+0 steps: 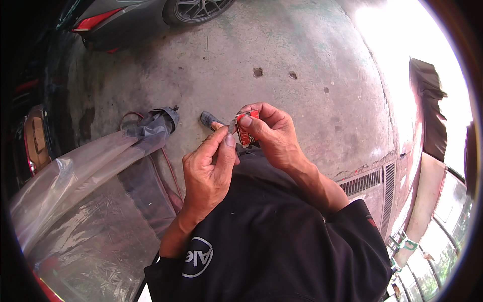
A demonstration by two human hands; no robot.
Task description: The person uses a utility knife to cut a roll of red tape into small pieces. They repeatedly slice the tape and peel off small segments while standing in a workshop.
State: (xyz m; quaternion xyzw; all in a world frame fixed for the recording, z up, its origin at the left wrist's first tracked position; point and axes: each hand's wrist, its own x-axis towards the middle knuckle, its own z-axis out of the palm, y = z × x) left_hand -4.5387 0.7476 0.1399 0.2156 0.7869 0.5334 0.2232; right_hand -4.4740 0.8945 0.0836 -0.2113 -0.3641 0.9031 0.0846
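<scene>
In front of my chest, my right hand (275,135) grips a small red packet (247,129) with dark print, the thumb pressed on its face. The packet is flat and about as long as a thumb. Close to its left edge, my left hand (209,163) pinches a small thin grey piece (232,127) between thumb and fingertips. What kind of piece it is, and whether it touches the packet, I cannot make out.
Clear plastic sheeting (75,161) covers a large surface at the left, its end bunched up. A dark car (136,25) stands on the stained concrete floor (312,45) at the far left. A metal drain grate (361,182) lies at the right. My dark shoe (207,120) shows beyond my hands.
</scene>
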